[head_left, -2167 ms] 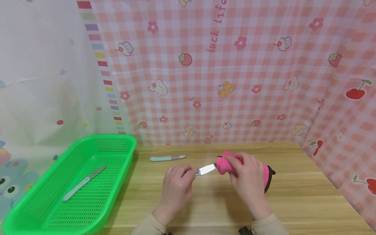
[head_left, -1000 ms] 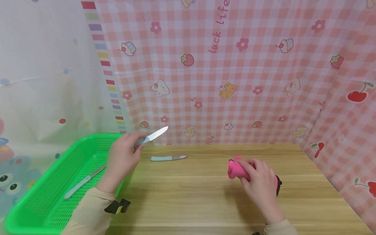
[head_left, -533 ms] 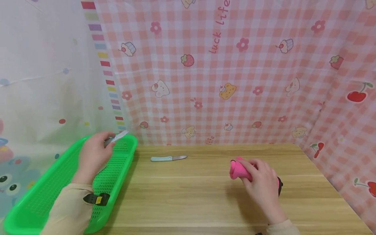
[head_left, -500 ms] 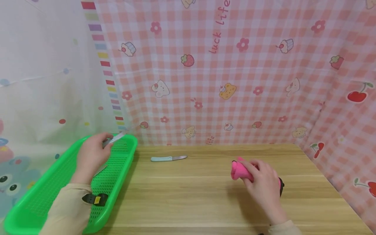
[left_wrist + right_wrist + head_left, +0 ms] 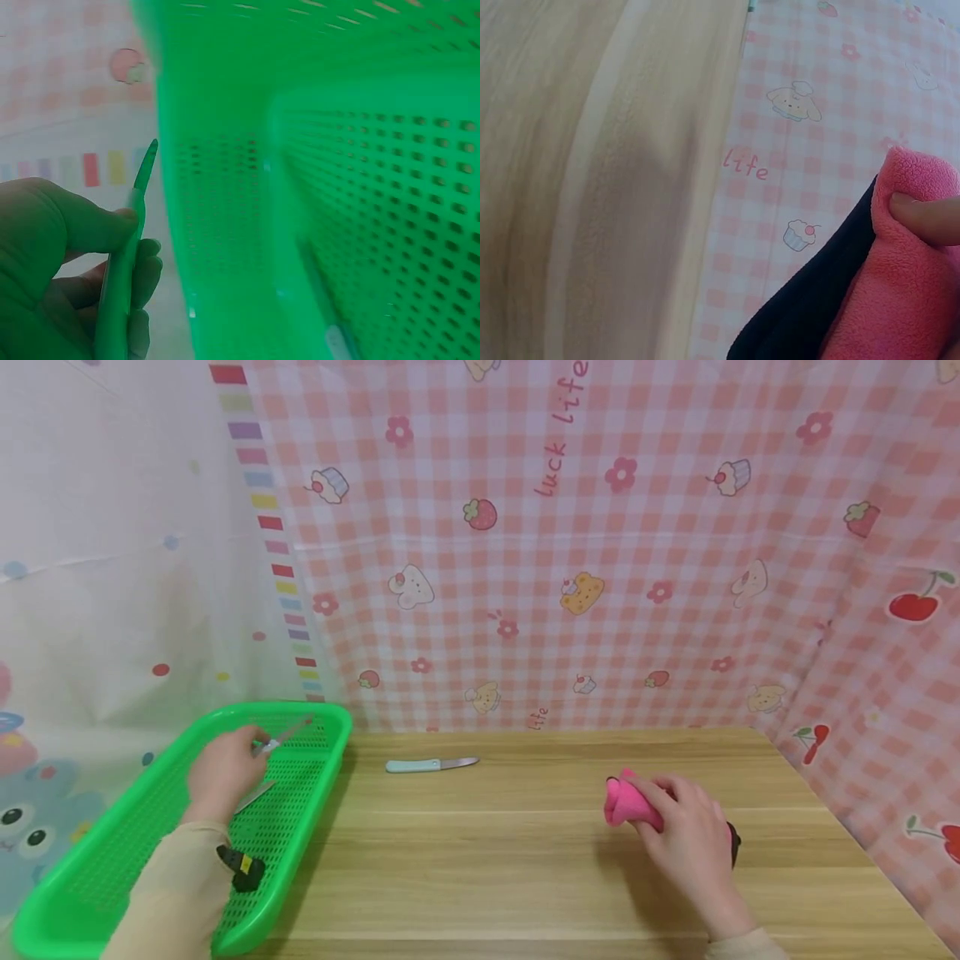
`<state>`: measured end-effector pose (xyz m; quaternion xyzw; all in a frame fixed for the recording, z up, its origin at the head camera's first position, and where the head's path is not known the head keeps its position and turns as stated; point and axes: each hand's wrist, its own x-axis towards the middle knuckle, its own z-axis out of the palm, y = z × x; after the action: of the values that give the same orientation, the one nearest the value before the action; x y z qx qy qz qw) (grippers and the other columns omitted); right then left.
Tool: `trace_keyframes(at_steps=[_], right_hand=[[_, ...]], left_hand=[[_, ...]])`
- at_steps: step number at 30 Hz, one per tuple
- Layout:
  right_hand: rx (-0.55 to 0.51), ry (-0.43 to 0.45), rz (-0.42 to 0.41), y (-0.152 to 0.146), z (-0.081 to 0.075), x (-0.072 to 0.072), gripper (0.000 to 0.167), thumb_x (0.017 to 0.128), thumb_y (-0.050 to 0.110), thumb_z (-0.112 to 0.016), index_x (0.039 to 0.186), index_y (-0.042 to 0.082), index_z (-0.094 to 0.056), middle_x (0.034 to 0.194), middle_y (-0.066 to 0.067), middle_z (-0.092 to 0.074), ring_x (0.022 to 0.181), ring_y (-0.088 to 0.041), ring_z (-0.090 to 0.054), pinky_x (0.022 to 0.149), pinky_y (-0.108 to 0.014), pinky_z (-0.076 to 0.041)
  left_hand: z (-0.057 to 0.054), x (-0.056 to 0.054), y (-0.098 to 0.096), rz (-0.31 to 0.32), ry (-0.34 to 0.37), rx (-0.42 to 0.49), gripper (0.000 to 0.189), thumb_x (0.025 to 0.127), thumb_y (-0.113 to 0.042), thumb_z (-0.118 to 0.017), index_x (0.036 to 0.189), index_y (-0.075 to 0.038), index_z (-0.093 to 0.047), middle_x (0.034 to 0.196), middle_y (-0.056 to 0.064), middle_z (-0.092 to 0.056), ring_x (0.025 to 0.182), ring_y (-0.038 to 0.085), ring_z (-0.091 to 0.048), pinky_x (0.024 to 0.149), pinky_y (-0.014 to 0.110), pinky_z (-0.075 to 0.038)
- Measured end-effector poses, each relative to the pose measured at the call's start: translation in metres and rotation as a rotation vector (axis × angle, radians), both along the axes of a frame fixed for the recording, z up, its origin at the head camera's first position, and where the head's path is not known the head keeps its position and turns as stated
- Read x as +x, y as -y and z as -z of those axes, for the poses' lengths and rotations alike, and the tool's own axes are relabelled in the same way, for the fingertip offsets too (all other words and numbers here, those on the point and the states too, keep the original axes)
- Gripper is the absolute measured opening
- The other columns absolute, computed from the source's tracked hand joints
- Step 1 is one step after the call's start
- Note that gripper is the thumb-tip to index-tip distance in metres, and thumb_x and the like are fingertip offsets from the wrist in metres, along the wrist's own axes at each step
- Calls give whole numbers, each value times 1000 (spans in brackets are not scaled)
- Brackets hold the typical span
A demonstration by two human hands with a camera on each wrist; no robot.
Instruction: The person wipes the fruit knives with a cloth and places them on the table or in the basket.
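Observation:
My left hand (image 5: 223,770) is over the green plastic basket (image 5: 339,768), pinching a small knife by its pale handle (image 5: 116,300). The knife's blade (image 5: 291,732) points toward the basket's far right corner. Below, a second knife (image 5: 256,797) lies on the basket floor, partly hidden by the hand and wrist. Toward the right side of the table, my right hand (image 5: 692,837) grips a bunched pink cloth (image 5: 628,802) with a black edge. In the right wrist view the thumb presses into its fluffy pink side (image 5: 900,300), with a dark side showing beneath.
Near the back of the wooden table (image 5: 480,860), a third knife (image 5: 431,765) with a pale blue handle lies flat, blade to the right. A pink checked curtain (image 5: 525,568) hangs behind the table, and a white patterned sheet (image 5: 112,593) hangs at the left.
The left hand has carried the knife away from the cloth, leftward to the basket, and lowered it there. The right hand has drifted slightly right and nearer with the cloth.

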<state>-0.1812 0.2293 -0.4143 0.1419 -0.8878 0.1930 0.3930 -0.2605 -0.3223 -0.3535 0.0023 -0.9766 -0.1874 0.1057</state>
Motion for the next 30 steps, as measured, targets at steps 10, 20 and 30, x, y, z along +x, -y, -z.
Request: trace_keyframes(at_steps=[10,20,30], right_hand=[[0,18,6,0,-1,1,56,58,5,-93,111,14,-75,97,-11,-63,91,-36,-59,77,-58,-43],[-6,12,7,0,-1,1,54,59,6,-93,109,12,-76,97,-11,-63,91,-37,-58,78,-58,-43],[-16,6,8,1,-1,1,53,59,6,-92,109,12,-76,97,-12,-63,92,-38,-58,79,-59,-42]], left_hand=[[28,-10,10,-15,154,-26,32,86,-3,-54,117,5,-59,105,29,-63,78,36,-59,52,42,-45],[39,-12,9,11,231,-22,34,84,-2,-53,117,5,-59,116,32,-60,93,43,-60,56,43,-49],[46,-12,9,35,263,-68,18,87,-6,-64,103,2,-64,99,23,-65,85,39,-61,58,46,-51]])
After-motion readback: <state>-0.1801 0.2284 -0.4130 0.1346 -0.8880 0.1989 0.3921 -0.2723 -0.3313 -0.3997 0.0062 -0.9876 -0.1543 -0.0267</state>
